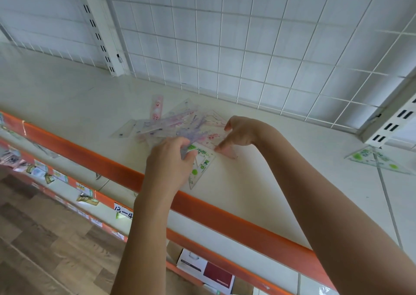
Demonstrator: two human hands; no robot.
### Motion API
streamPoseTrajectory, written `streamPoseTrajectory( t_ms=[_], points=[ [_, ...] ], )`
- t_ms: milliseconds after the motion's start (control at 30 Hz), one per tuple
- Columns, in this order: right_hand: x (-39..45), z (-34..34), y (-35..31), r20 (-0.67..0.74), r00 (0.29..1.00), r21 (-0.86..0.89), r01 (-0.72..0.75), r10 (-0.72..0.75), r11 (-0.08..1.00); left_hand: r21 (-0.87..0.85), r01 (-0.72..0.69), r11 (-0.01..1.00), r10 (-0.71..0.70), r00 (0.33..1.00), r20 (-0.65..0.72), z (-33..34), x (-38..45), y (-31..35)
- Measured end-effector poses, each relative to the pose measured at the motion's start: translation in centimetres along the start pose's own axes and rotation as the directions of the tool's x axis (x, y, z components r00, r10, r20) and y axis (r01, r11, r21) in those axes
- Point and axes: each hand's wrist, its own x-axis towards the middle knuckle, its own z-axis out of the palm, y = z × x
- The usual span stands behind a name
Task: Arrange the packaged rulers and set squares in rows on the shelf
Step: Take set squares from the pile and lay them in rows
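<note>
Nearest, below the shelf: a white-and-maroon box (206, 272) on a lower level, and a handwritten label (123, 211) reading "13-4" on a lower rail. Orange front edge (225, 218) of the shelf (67, 96) crosses the view diagonally.

Left hand (170, 162) reaches over that edge, fingers curled onto the near side of the pile, gripping the green-printed set square (201, 167), which lies flat, one corner pointing toward the edge.

Right hand (236, 135) just beyond, thumb and forefinger pinching the edge of a pink-printed packaged ruler (212, 137) in the same heap.

Pile of rulers and set squares (162, 123) is jumbled, overlapping, mid-shelf. A second green set square (378, 159) lies well apart to the right.

Farthest: white wire grid back panel (247, 47), slotted upright (96, 29).
</note>
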Motion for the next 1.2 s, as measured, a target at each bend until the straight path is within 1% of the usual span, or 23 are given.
streamPoseTrajectory(
  t_ms=[67,233,333,367,400,433,500,567,667,767,933,1200],
  points=[
    [-0.3,-0.2,0.2,-0.026,1.0,0.058,-0.003,0.004,0.998,0.011,0.013,1.0,-0.013,1.0,0.001,-0.1,0.4,-0.2],
    [-1.7,-0.6,1.8,-0.17,0.985,0.186,0.009,0.023,0.983,0.041,0.045,0.998,-0.046,0.998,0.038,-0.2,0.8,-0.1],
    [-3.3,-0.5,3.3,-0.216,0.976,0.205,0.018,0.028,0.979,0.033,0.077,0.996,-0.08,0.994,0.076,0.2,0.3,0.5],
    [-3.9,-0.4,3.7,-0.224,0.974,0.212,0.022,0.027,0.977,0.057,0.078,0.995,-0.083,0.994,0.076,0.4,0.1,0.8],
    [-4.5,-0.3,4.2,-0.231,0.973,0.219,0.026,0.026,0.975,0.119,0.071,0.99,-0.081,0.993,0.08,0.6,-0.1,1.2],
    [-5.1,-0.2,4.7,-0.239,0.971,0.229,0.033,0.024,0.973,0.217,0.052,0.975,-0.075,0.993,0.097,0.9,-0.5,1.6],
    [-6.3,0.1,5.6,-0.256,0.966,0.257,0.049,0.019,0.965,0.393,-0.02,0.919,-0.038,0.99,0.138,1.6,-1.5,2.4],
    [-7.2,0.2,6.2,-0.275,0.961,0.287,0.059,0.023,0.956,0.446,-0.073,0.892,0.009,0.99,0.143,2.6,-2.6,2.8],
    [-8.1,0.5,6.7,-0.302,0.953,0.323,0.082,0.02,0.943,0.443,-0.085,0.892,0.027,0.99,0.136,3.5,-3.2,3.0],
    [-9.0,0.6,7.2,-0.333,0.943,0.319,0.101,0.011,0.942,0.43,-0.083,0.899,0.005,0.984,0.179,3.4,-3.1,3.3],
    [-10.6,0.6,8.6,-0.353,0.935,0.319,0.102,0.018,0.942,0.361,-0.073,0.93,0.008,0.984,0.179,4.3,-3.6,4.5],
    [-12.9,-0.1,11.2,-0.381,0.924,0.329,0.114,0.021,0.937,0.328,0.008,0.945,-0.055,0.989,0.136,6.0,-4.8,6.8]
  ],
)
